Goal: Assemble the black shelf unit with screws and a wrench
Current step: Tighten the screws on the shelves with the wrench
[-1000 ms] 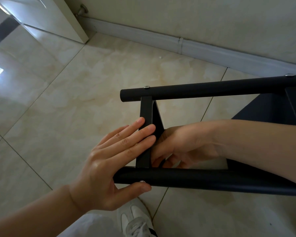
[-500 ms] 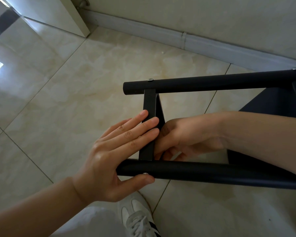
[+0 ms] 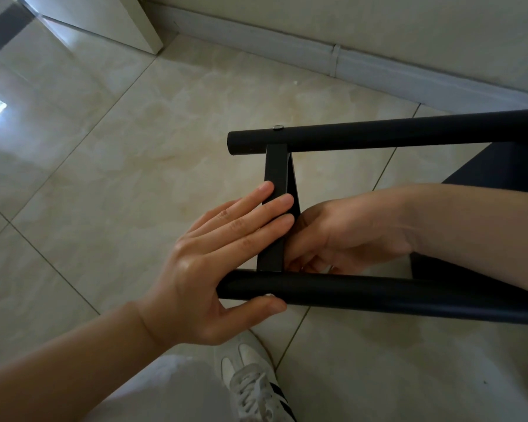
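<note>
Black crossbar (image 3: 275, 208) unmoved; left hand (image 3: 214, 269) still flat, right hand (image 3: 342, 236) fingers hidden.

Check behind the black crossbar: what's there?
Behind the crossbar, the right hand reaches in, fingers curled near the lower tube. Whatever it holds is hidden. The left hand presses the crossbar's front.

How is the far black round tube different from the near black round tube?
The far black round tube shows a silver screw head on top; the near black round tube shows none from this view. The left hand touches the near tube with its thumb beneath, while no hand touches the far one. Both are black, round and joined by the flat black crossbar.
</note>
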